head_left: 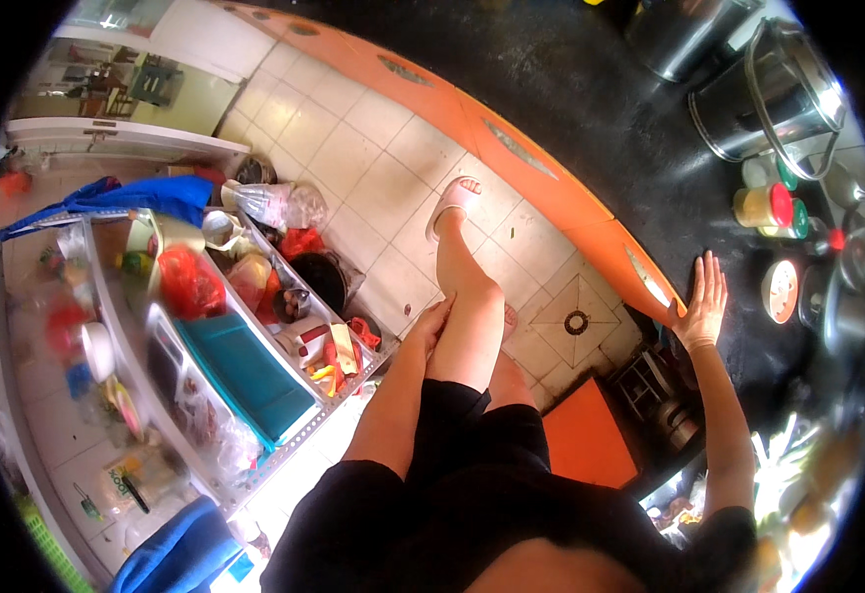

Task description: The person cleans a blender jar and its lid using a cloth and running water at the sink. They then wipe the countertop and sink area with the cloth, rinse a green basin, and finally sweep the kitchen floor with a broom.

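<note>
Against the side of my raised leg (467, 336), just by the knee, my left hand (432, 323) is closed; its fingers press on the skin and are partly hidden. My right hand (703, 304) lies flat on the black countertop (591, 109), fingers stretched out, near its orange front edge. Nothing is held in it. To its right on the counter is a small round container with a pale, spotted top (779, 292). Beyond that stand jars with red and green lids (764, 206). A pink slipper (452, 203) is on my forward foot.
Orange cabinet doors (531, 163) run under the counter; one orange door (588, 435) juts out low. A floor drain (576, 322) sits in the tiles. On the left, a metal rack (245, 326) holds a teal bin (245, 371) and bags. A lidded steel pot (764, 99) stands farther back.
</note>
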Action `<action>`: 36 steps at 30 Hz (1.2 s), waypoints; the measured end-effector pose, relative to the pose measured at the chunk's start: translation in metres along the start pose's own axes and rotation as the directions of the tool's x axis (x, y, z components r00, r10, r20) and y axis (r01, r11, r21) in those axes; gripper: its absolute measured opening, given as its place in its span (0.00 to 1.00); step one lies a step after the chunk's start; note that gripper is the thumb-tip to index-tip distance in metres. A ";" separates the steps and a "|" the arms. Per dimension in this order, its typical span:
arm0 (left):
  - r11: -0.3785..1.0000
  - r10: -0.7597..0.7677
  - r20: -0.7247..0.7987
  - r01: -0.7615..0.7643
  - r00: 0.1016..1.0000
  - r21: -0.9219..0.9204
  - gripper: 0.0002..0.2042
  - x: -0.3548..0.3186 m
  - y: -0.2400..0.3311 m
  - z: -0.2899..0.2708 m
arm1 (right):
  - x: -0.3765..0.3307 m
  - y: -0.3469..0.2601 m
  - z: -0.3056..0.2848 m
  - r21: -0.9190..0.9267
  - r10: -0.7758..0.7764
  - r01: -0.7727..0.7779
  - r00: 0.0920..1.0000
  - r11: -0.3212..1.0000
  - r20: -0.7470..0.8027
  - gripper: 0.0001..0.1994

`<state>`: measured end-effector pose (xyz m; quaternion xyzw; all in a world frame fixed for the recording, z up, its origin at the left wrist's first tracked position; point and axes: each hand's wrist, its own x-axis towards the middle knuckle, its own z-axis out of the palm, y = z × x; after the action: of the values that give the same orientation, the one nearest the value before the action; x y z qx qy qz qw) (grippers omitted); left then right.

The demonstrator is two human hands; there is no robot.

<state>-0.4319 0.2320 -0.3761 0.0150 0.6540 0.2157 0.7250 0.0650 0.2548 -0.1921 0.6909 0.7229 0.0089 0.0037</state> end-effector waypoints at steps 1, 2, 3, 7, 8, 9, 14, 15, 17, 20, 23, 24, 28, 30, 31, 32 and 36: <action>1.000 0.028 -0.016 -0.027 0.999 0.007 0.29 0.003 -0.002 0.002 | 0.000 0.001 0.000 -0.001 0.000 0.000 1.000 1.000 -0.001 0.45; 0.998 0.055 -0.032 -0.055 0.998 0.016 0.28 0.007 -0.002 0.003 | 0.000 0.001 0.001 -0.001 0.000 0.000 1.000 1.000 -0.002 0.46; 0.992 0.106 -0.040 -0.109 0.994 -0.057 0.27 0.011 -0.001 0.004 | 0.000 0.001 0.001 -0.002 0.000 0.000 1.000 1.000 -0.002 0.46; 0.972 0.158 -0.093 -0.172 0.983 -0.161 0.23 0.024 0.004 0.013 | 0.000 0.001 0.001 -0.006 0.009 -0.009 1.000 1.000 0.018 0.45; 0.978 0.137 -0.111 -0.152 0.984 -0.140 0.23 0.019 0.006 0.017 | 0.000 0.000 0.000 -0.007 0.018 -0.018 0.999 1.000 0.036 0.45; 0.987 0.116 -0.081 -0.124 0.990 -0.100 0.24 0.011 0.004 0.021 | 0.000 0.002 0.002 -0.013 0.008 -0.008 1.000 1.000 0.020 0.45; 0.990 -0.065 -0.018 0.067 0.998 0.125 0.29 -0.005 0.009 0.018 | 0.000 0.004 0.004 -0.007 0.006 -0.006 1.000 1.000 -0.004 0.47; 0.987 -0.056 -0.048 0.062 0.997 0.146 0.29 -0.002 0.009 0.020 | 0.000 0.004 0.003 -0.010 0.014 -0.014 1.000 1.000 0.014 0.47; 0.982 -0.031 -0.106 0.050 0.994 0.181 0.31 0.016 0.005 0.019 | 0.001 0.004 0.004 0.004 0.004 -0.004 1.000 1.000 -0.021 0.46; 0.994 -0.091 0.036 0.088 0.995 0.063 0.33 0.029 -0.002 0.013 | 0.005 0.002 0.000 0.010 0.005 -0.005 1.000 1.000 -0.016 0.46; 0.955 -0.190 0.025 0.178 0.982 0.238 0.34 0.016 0.008 0.018 | 0.005 0.002 -0.001 0.009 0.015 -0.015 1.000 1.000 -0.005 0.45; 0.967 -0.214 0.099 0.197 0.972 0.162 0.34 0.004 0.005 0.019 | 0.003 0.002 -0.003 0.019 0.000 0.000 1.000 1.000 -0.008 0.45; 0.844 -0.108 -0.028 0.106 0.994 0.525 0.24 -0.058 0.038 0.030 | -0.002 -0.002 -0.008 0.048 0.018 -0.017 1.000 0.999 -0.014 0.43; 0.636 0.082 0.111 -0.138 0.990 0.759 0.17 -0.051 0.053 0.016 | -0.007 0.000 -0.004 0.015 0.056 -0.056 0.998 0.998 0.014 0.44; 0.511 0.127 0.242 -0.273 0.962 0.815 0.15 -0.057 0.075 0.031 | -0.013 0.006 -0.001 -0.037 0.105 -0.104 0.994 0.994 0.029 0.45; 0.506 0.163 0.374 -0.402 0.913 0.763 0.14 -0.062 0.085 0.037 | -0.012 0.009 0.007 -0.048 0.102 -0.100 0.994 0.994 0.045 0.48; 0.227 0.238 0.699 -0.739 0.674 0.635 0.15 -0.172 0.139 0.163 | 0.007 -0.005 -0.004 -0.044 0.072 -0.065 0.981 0.997 0.178 0.51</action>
<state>-0.3260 0.3430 -0.1484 0.6593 0.4258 0.0489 0.6177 0.0593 0.2617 -0.1882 0.7133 0.6950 -0.0394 0.0818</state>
